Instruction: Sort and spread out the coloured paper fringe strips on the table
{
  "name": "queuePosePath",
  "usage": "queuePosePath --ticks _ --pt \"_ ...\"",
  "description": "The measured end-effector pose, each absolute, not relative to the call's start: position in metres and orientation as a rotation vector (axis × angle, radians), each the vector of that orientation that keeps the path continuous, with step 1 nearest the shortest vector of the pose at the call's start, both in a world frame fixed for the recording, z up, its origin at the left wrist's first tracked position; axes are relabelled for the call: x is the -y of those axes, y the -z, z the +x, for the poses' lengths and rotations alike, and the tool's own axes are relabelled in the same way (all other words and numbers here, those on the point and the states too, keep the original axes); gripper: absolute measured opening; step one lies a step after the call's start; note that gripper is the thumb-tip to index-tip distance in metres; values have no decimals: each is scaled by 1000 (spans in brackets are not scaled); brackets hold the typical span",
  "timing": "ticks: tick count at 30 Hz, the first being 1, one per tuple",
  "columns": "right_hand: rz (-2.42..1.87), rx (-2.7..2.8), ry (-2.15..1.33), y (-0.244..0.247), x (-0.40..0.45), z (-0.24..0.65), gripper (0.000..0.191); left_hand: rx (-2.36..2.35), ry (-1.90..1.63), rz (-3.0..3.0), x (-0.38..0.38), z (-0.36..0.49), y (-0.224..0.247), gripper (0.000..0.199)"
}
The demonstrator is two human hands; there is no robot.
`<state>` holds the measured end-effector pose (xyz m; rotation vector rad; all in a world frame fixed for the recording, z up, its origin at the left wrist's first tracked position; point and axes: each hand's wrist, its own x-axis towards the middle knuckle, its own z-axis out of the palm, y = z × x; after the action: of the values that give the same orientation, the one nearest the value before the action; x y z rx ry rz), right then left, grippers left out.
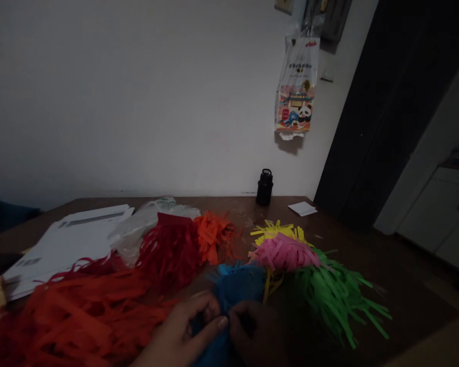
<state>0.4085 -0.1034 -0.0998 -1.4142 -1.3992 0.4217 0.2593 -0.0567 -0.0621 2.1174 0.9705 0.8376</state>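
Both hands met at the near edge of the dark brown wooden bench [367, 255], over a bundle of blue fringed paper strips [237, 288]. The left hand [183, 331] came in from the lower left, its fingers [210, 311] curled and pinching the near end of the blue bundle, thumb tip [222, 322] pressed against the paper. The right hand [254, 329] lay in deep shadow just beside it, touching the same bundle; its fingers seemed closed on the paper, though the dim light left their exact grip unclear.

To the left of the blue bundle, a large heap of red-orange fringed paper strips [84, 311] spread toward the near left corner. Behind that sat a darker red fringed bundle [172, 250], touching a smaller orange fringed bundle [214, 232]. To the right, a pink fringed bundle [285, 252] lay on top of a yellow fringed bundle [275, 232], and a bright green fringed bundle [336, 293] fanned out toward the near right edge.

A crumpled clear plastic bag [141, 227] lay behind the dark red bundle, beside a stack of white papers [65, 242] on the left side of the bench. At the far edge stood a small black bottle [264, 187], with a small white paper slip [302, 208] near it. A printed plastic bag with a panda picture [296, 86] hung on the white wall [137, 92].
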Motion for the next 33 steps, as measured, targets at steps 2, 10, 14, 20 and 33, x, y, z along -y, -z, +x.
queuePosePath --ticks 2,10,14,20,33 --pt "-1407 1472 -269 102 105 405 26 -1009 -851 2051 55 260 64 28" --pt "-1537 1401 -31 89 115 419 14 -993 -896 2065 50 256 61 23" --pt "-1521 1351 81 87 115 422 12 -1002 -923 2227 49 257 55 17" --pt "-1338 1375 261 96 114 402 35 -920 -1039 2479 54 256 58 18" --pt "-1361 1490 334 107 111 398 47 -581 -1150 2988 61 254 56 15"
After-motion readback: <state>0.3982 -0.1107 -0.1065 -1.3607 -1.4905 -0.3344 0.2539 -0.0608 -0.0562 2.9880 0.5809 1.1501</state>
